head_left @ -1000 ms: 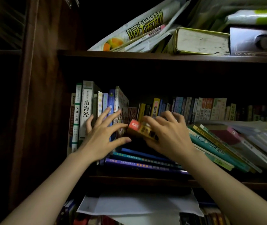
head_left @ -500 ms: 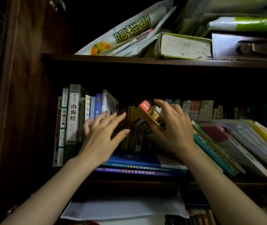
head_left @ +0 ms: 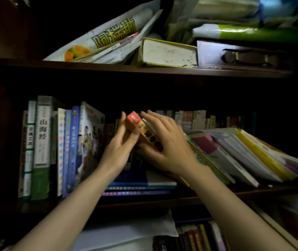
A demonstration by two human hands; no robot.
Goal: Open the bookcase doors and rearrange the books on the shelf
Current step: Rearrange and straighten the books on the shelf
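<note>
A thick yellow book with a red top end (head_left: 145,130) stands tilted on the middle shelf (head_left: 144,200) of the dark bookcase. My right hand (head_left: 170,144) grips it from the right and over the top. My left hand (head_left: 121,147) presses its left side, thumb across the spine. Upright books (head_left: 43,147) stand at the left end. A flat stack of blue books (head_left: 141,185) lies under my hands. A row of large books (head_left: 244,153) leans over to the right.
The upper shelf (head_left: 126,67) holds a printed white bag (head_left: 108,37), a thick book lying flat (head_left: 170,53) and a dark box (head_left: 244,57). Small books (head_left: 195,118) line the back. White paper (head_left: 126,230) and more books (head_left: 190,238) fill the shelf below.
My right hand has raised the yellow book from flat to steeply tilted. My left hand left the upright books at the left and came onto the yellow book.
</note>
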